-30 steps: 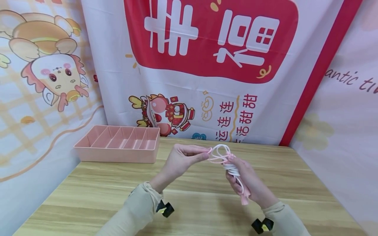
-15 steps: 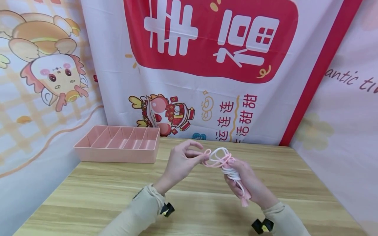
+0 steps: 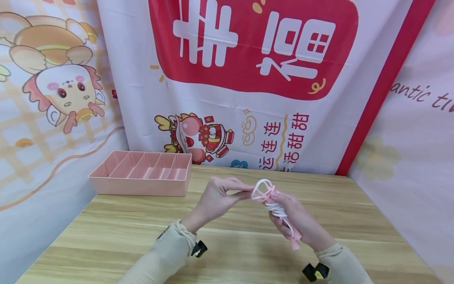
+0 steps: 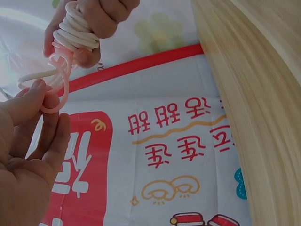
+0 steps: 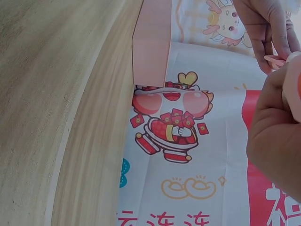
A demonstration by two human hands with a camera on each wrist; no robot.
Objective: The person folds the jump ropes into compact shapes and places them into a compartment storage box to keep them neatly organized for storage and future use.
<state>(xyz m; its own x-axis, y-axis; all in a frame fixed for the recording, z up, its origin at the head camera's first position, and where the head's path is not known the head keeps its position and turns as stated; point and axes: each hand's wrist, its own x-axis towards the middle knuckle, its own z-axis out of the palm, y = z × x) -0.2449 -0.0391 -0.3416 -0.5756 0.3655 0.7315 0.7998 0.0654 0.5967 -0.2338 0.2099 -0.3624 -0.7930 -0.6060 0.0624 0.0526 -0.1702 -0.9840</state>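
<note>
A white cord [image 3: 278, 210], wound in several turns with pink parts at both ends, is held above the table. My right hand [image 3: 296, 219] grips the bundle, thumb on top; a pink end [image 3: 295, 241] sticks out below the palm. White and pink loops stand up from the top of the bundle. With thumb and fingertips, my left hand [image 3: 216, 199] pinches these loops at their left side. In the left wrist view, a pink loop [image 4: 66, 87] curves down past the left fingertips. The right wrist view shows the right hand [image 5: 277, 136] mostly from behind, hiding most of the bundle.
A pink divided tray [image 3: 140, 185] stands at the back left of the wooden table [image 3: 227, 256]. Printed cloth hangs behind the table [image 3: 213, 98] and along both sides.
The left fingers loosened on the pink loop, spread, and then closed again at the loops' left edge. The loops now look smaller and more gathered. The right hand keeps its grip, almost still.
</note>
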